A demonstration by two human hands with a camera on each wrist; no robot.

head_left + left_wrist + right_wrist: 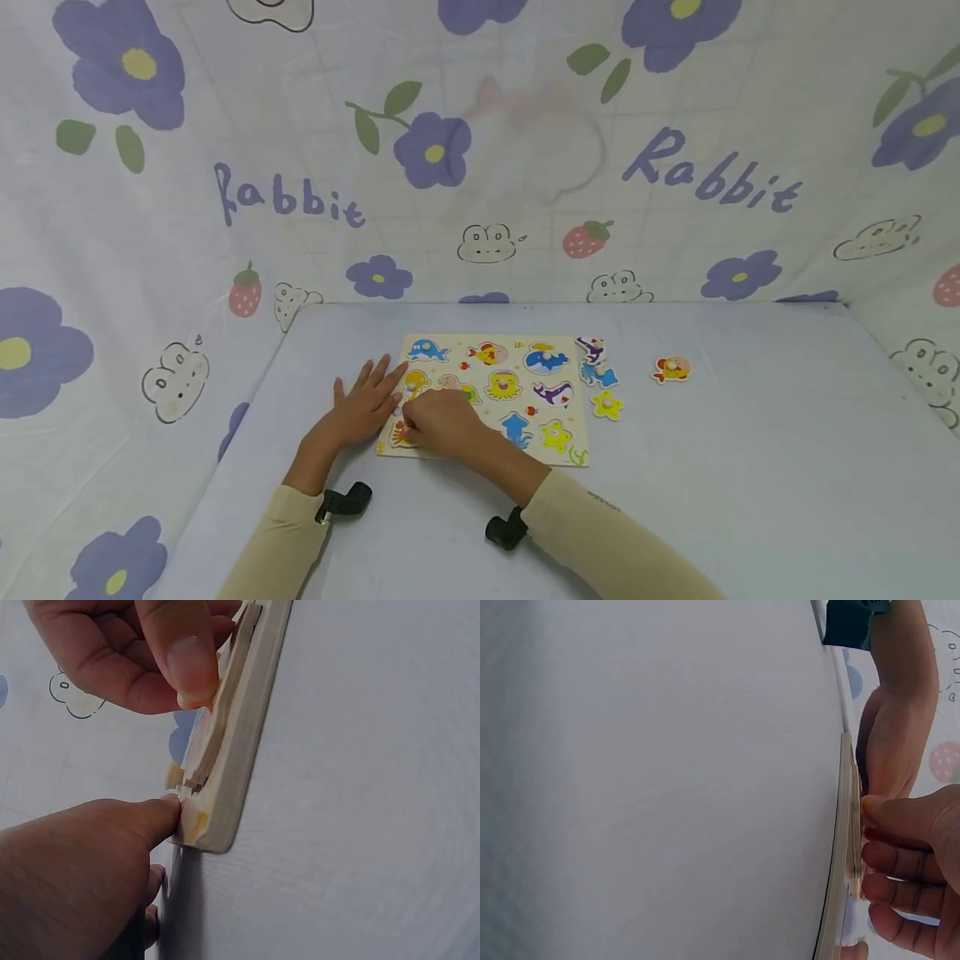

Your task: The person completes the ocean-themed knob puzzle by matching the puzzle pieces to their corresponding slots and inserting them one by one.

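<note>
A wooden peg puzzle board [487,457] with sea animals lies on the table. My left hand [366,406] rests along its left edge, fingers spread; in the left wrist view its thumb [154,817] touches the board's near corner. Over the lower left of the board, my right hand [447,425] has curled fingers and pinches an orange-red crab piece [400,435], partly hidden by the hand. From the left wrist, the right thumb [189,667] shows right at that piece's edge. A yellow octopus [503,385] and a blue squid [515,428] show to the right of the hand.
Beside the board's right edge lie a purple-and-white piece [592,348], a blue piece [600,375] and a yellow starfish piece [607,405]. Farther right is a red-and-yellow fish piece [672,368]. A patterned curtain [420,217] hangs behind the table.
</note>
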